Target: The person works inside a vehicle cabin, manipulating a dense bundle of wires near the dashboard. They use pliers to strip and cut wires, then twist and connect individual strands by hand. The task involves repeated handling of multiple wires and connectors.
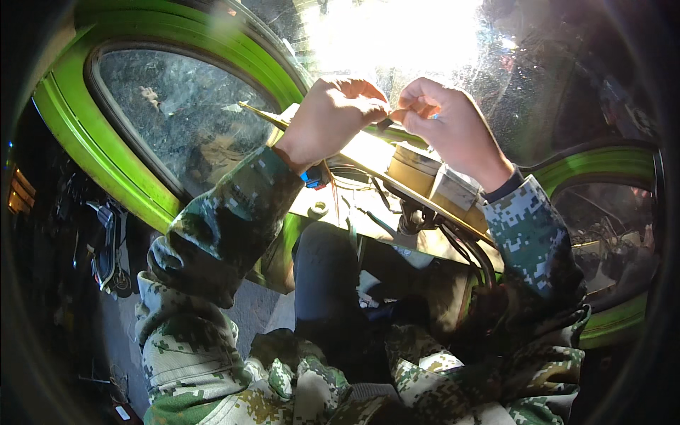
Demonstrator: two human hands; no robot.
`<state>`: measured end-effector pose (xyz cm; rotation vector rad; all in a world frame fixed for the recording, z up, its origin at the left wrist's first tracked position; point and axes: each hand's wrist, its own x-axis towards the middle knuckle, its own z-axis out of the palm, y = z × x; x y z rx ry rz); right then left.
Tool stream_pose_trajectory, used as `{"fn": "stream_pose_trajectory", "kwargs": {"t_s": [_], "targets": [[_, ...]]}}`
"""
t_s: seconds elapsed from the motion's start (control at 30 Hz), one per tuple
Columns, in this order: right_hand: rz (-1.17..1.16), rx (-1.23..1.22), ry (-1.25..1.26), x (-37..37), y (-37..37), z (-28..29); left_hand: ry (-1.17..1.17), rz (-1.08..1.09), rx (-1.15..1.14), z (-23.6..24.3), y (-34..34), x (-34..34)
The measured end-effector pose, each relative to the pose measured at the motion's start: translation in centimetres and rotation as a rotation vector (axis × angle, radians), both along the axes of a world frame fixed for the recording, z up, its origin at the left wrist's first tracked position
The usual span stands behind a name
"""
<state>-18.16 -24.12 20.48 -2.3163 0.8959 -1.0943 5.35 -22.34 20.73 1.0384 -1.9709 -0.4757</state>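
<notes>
In front of the windshield, my left hand point(329, 117) and my right hand point(453, 131) are raised with their fingertips almost meeting. Both are closed in a pinch. A small dark piece point(384, 123) shows between the fingertips, too small to name. Beneath the hands lies a tilted dashboard panel point(365, 152) in bright sunlight, with box-like housings point(414, 168) on it near my right wrist. Close under my left wrist is a blue connector-like part point(312, 177). Loose wires point(375, 212) hang below the panel.
Green window frames point(106, 163) curve along the left, and another green frame point(609, 163) stands at the right. A thick dark cable bundle point(482, 258) runs down beside my right forearm. My knee point(322, 262) is under the panel. A scooter point(110, 248) stands outside at left.
</notes>
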Motion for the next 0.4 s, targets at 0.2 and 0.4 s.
{"fn": "stream_pose_trajectory", "kwargs": {"t_s": [0.2,0.4], "targets": [[-0.118,-0.152,0.067,0.9,1.1,-0.2,-0.019,0.061,0.026,0.4,1.5,-0.7],[-0.192,-0.632,0.147,1.4,0.7,-0.7,0.029,0.07,-0.006,-0.1,1.9,-1.6]]}}
